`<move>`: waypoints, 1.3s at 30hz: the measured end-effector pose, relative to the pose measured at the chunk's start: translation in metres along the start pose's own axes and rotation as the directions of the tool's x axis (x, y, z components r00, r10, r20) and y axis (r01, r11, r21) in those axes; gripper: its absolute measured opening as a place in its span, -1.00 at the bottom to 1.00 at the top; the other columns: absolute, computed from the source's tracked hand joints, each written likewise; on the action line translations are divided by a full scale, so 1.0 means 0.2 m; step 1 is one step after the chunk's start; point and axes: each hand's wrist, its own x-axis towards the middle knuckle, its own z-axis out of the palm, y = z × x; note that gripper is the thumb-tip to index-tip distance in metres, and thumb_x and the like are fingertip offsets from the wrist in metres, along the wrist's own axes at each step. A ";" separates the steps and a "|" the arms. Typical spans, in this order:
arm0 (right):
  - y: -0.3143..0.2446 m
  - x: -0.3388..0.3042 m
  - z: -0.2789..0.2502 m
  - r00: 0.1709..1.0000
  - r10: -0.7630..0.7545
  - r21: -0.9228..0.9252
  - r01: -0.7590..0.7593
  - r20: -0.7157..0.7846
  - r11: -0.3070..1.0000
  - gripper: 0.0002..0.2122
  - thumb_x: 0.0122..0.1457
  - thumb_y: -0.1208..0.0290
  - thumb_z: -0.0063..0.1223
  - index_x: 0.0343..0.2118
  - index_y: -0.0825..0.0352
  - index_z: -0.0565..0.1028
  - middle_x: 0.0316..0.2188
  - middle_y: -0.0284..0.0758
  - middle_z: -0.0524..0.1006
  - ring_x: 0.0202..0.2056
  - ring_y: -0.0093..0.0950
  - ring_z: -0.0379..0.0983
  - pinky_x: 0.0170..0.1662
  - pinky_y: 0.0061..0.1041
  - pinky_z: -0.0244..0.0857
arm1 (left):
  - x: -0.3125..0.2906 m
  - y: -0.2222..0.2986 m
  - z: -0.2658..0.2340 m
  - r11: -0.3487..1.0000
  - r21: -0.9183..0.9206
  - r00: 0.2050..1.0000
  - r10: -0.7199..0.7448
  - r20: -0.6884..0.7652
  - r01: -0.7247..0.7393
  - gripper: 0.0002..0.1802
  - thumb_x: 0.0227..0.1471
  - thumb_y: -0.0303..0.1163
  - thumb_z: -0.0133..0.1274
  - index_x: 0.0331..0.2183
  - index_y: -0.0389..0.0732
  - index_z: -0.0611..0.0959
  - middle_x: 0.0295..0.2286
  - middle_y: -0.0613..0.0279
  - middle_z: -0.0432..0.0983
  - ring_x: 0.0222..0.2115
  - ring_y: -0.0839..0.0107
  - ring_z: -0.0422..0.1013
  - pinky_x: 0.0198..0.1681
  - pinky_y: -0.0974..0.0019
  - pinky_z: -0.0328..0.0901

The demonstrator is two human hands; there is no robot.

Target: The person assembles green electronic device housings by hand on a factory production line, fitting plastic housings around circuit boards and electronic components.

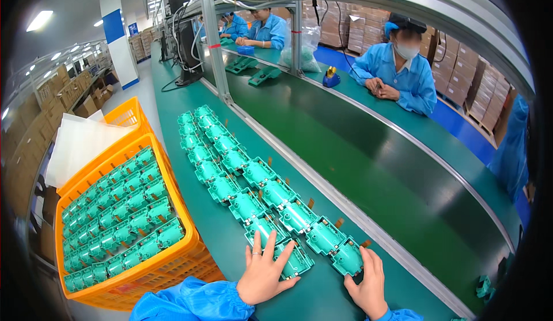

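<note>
Two long rows of green plastic housings with small brown tabs run away from me along the green bench. My left hand [266,270], fingers spread, lies over the near end of the left row. Its fingertips touch the last housing [296,261] there and reach toward the one beyond. At the near end of the right row, my right hand [370,282] has its thumb and fingers around the sides of the last housing [347,256]. Both housings rest on the bench, close to their neighbours.
An orange crate [199,257] full of similar housings stands at the left, with white sheets [75,148] behind it. A metal frame post [210,44] and rail border the dark green conveyor [345,142]. Across it, a person in blue [397,73] sits near a blue-and-yellow holder [330,78].
</note>
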 end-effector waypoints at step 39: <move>1.33 -0.82 -1.29 0.033 0.653 -0.127 -0.987 -0.756 -0.097 -0.27 -0.29 0.10 0.23 -0.10 0.41 0.15 -0.21 -0.08 0.27 -0.20 -0.16 0.29 -0.19 -0.34 0.27 | 0.22 0.72 0.09 0.713 -0.291 0.692 0.696 0.189 -0.638 -0.30 -0.31 -0.34 0.17 -0.05 -0.16 0.30 0.01 -0.11 0.00 0.04 -0.15 -0.14 0.04 0.00 -0.10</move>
